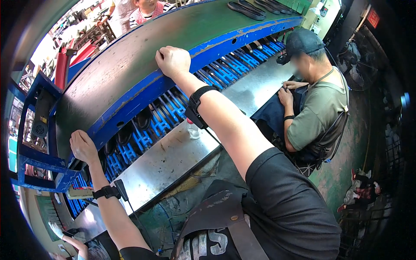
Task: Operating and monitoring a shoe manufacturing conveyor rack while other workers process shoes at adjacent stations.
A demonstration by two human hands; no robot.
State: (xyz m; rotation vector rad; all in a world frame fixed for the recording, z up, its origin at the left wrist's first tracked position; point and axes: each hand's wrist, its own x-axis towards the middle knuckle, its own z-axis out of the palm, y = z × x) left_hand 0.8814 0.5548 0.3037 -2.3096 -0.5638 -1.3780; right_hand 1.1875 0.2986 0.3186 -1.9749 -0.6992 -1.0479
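Observation:
My left hand (84,147) rests at the near left end of the long green-topped bench (130,56), its fingers curled on the blue edge. Farther along, my right hand (174,63) sits in a loose fist on the bench's rim, with a dark gap between thumb and fingers. No object shows in either hand. Below the rim runs a row of blue metal racks (162,110), with dark shoe parts (143,118) among them. A metal shelf (160,149) lies in front of the racks, and a small clear bottle with a red cap (193,131) stands on it.
To my right a co-worker (318,95) in a cap and apron handles something small and dark. Dark soles (247,9) lie at the bench's far end. A blue metal frame (41,130) stands at the left. A fan (357,65) is at the right. Another person (147,11) is across the bench.

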